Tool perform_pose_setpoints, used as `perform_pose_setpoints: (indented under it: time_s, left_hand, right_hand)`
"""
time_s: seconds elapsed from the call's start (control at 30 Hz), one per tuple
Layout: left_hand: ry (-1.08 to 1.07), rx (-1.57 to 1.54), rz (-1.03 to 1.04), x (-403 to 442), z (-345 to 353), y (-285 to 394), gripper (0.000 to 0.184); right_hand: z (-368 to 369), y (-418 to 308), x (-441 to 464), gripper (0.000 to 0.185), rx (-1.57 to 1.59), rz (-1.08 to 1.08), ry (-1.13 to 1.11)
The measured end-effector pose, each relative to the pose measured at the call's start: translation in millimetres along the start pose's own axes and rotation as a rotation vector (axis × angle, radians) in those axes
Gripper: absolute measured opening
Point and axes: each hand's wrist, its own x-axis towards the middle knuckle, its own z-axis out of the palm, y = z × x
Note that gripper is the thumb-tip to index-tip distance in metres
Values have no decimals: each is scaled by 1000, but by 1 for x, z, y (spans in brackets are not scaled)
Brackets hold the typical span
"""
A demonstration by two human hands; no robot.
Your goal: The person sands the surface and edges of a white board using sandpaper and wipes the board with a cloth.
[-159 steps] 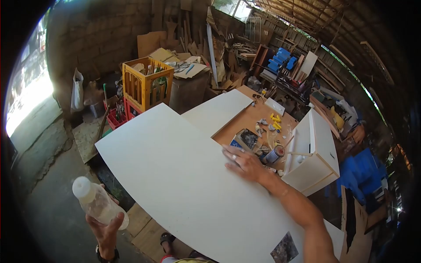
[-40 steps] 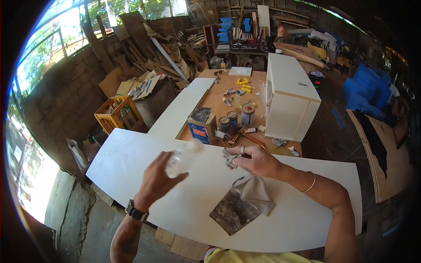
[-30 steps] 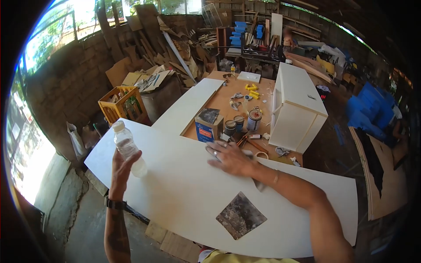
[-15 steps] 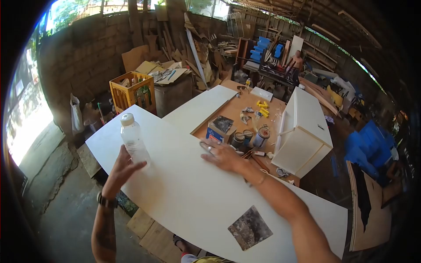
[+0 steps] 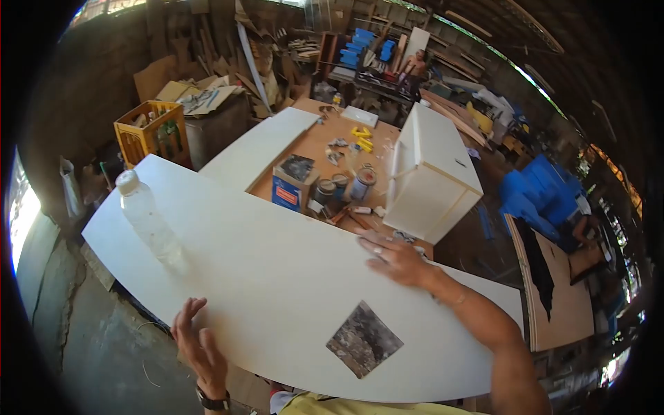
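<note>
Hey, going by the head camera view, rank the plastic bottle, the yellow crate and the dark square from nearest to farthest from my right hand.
From your right hand:
1. Dark square, on the white board, closer to your body.
2. Plastic bottle, toward the board's left end.
3. Yellow crate, beyond the board, far left.

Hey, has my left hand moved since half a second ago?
Yes: judged against the white panel, your left hand has moved off the bottle, back toward your body and rightward, to the panel's near edge.
</note>
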Motion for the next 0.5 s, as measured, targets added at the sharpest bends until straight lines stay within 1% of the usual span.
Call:
perform_pose_setpoints:
  time_s: [0.07, 0.13, 0.2, 0.23, 0.27, 0.33, 0.4, 0.43, 0.47, 0.5]
  left_hand:
    - [88, -59, 26, -1, 5, -15, 46]
    - [155, -68, 110, -1, 13, -22, 46]
    - [227, -66, 193, -2, 18, -31, 51]
    - [226, -59, 210, -5, 20, -39, 59]
    - [257, -73, 219, -8, 25, -44, 59]
    - [327, -94, 243, -8, 30, -47, 59]
    - [328, -89, 255, -3, 30, -39, 54]
    - [332, -76, 260, -1, 28, -34, 52]
    - [292, -75, 230, 1, 26, -30, 52]
    - [257, -70, 198, 1, 24, -26, 51]
  right_hand:
    - [-17, 18, -72, 56, -35, 61, -22]
    - [-37, 27, -137, 52, -53, 176, -25]
    - [-48, 44, -182, 50, -65, 208, -7]
    - [-50, 43, -193, 49, -64, 222, 2]
    - [-47, 42, -196, 50, -62, 210, -10]
    - [-45, 32, -158, 51, -57, 175, -24]
    - [-39, 17, -108, 56, -82, 130, -85]
    - [-29, 16, -80, 56, -30, 61, -51]
    - [-17, 15, -51, 55, 25, -14, -12]
    - [-3, 13, -20, 55, 7, -46, 3]
